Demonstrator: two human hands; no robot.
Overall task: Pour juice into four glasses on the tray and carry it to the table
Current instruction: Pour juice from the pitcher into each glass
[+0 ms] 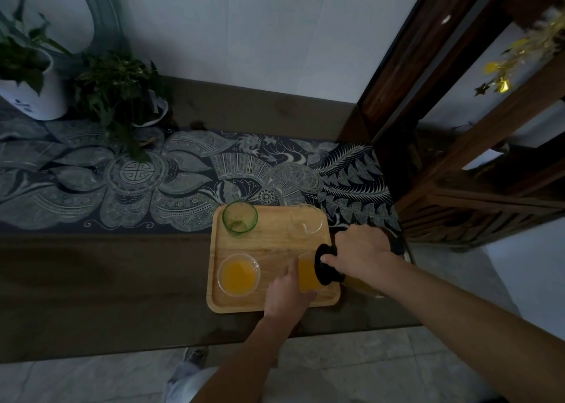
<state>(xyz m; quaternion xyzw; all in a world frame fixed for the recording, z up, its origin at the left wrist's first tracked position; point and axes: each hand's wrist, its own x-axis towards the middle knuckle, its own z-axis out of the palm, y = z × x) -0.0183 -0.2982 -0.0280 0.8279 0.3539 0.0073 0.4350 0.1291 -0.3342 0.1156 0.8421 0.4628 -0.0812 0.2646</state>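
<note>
Juice is poured from a tipped jug into the near right glass on the tray.

The jug (pixel 351 275) is held tilted, its long axis lying nearly level, with its black lid (pixel 327 263) pointed left over the near right glass (pixel 307 275), which holds orange juice. The right hand (pixel 362 251) is wrapped around the jug from above, its grip closed on it. The left hand (pixel 289 292) is curled around the same glass, its grip clamped on the glass sides. The wooden tray (pixel 275 243) is set on the dark counter (pixel 107 295), its long axis running away from the person. A second filled glass (pixel 239 275) is seen at near left, a green glass (pixel 240 218) at far left and a clear glass (pixel 306 219) at far right.
</note>
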